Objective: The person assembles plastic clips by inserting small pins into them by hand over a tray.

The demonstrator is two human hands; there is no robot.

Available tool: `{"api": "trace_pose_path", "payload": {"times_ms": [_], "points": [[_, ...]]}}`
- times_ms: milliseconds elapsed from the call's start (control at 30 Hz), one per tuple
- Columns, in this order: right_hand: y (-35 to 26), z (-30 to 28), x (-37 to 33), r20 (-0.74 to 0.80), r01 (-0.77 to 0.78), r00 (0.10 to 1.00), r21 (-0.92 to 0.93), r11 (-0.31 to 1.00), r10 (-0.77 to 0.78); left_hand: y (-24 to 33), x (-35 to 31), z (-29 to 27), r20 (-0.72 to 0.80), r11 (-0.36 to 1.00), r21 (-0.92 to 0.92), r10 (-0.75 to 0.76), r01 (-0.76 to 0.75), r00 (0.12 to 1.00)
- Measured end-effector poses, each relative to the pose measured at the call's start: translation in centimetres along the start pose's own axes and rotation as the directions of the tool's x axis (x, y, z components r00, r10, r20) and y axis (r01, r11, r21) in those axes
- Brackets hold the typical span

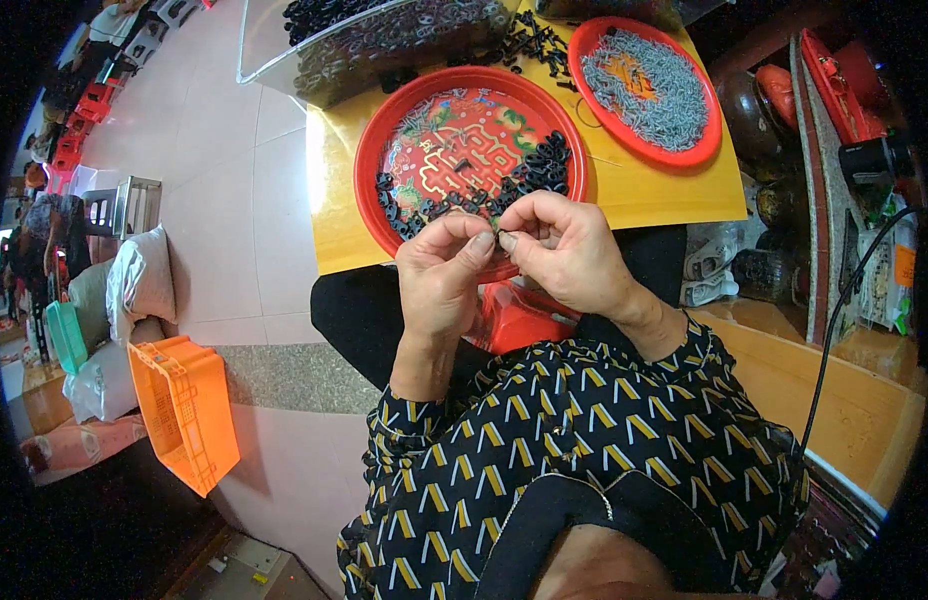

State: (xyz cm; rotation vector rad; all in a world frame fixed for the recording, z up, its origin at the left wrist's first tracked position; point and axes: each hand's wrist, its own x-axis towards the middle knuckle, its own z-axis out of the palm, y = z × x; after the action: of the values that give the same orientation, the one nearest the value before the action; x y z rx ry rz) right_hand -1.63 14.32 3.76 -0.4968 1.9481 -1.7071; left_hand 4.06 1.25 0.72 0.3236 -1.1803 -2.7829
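Observation:
My left hand [441, 270] and my right hand [572, 252] meet over the near rim of a round red tray [362, 180]. Thumb and forefinger are pinched together on each, tip close to tip. Whatever sits between them is too small and too covered to name. Inside the tray, small black plastic parts [544, 165] are heaped at the right and strewn along the near side. Some grey screws [421, 120] lie at its far left. A printed gold and green pattern shows on the tray's bottom.
A second red tray [717, 135] of grey screws [674, 95] stands at the right on the yellow tabletop [334, 225]. Behind is a clear bin [384, 60] of black parts, with loose black pieces [534, 45] beside it. An orange crate [189, 410] rests on the floor at left.

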Motion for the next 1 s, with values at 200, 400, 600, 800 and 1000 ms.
{"api": "trace_pose_path", "payload": {"times_ms": [200,400,600,800,1000], "points": [[0.0,0.0,0.1,-0.011,-0.026,1.0,0.095,0.995,0.028,-0.7,-0.1,0.4,-0.009,0.997,-0.053,0.051,-0.051,0.999],[0.0,-0.3,0.7,-0.002,0.046,0.999,0.107,0.993,-0.046,-1.8,0.3,0.0,-0.027,0.99,-0.078,0.116,-0.117,0.993],[-0.3,-1.2,0.6,0.012,-0.07,0.998,0.201,0.977,0.069,-0.6,0.2,0.6,0.044,0.999,-0.045,0.03,-0.028,0.999],[0.7,-1.6,-0.3,0.045,-0.032,0.999,0.047,0.998,0.029,-1.1,-0.5,0.1,0.034,0.937,0.349,0.023,-0.033,0.999],[1.6,-1.4,-2.2,0.016,-0.044,0.999,0.22,0.974,0.041,-0.6,-1.7,1.3,-0.013,0.878,0.469,-0.105,0.098,0.994]]}}
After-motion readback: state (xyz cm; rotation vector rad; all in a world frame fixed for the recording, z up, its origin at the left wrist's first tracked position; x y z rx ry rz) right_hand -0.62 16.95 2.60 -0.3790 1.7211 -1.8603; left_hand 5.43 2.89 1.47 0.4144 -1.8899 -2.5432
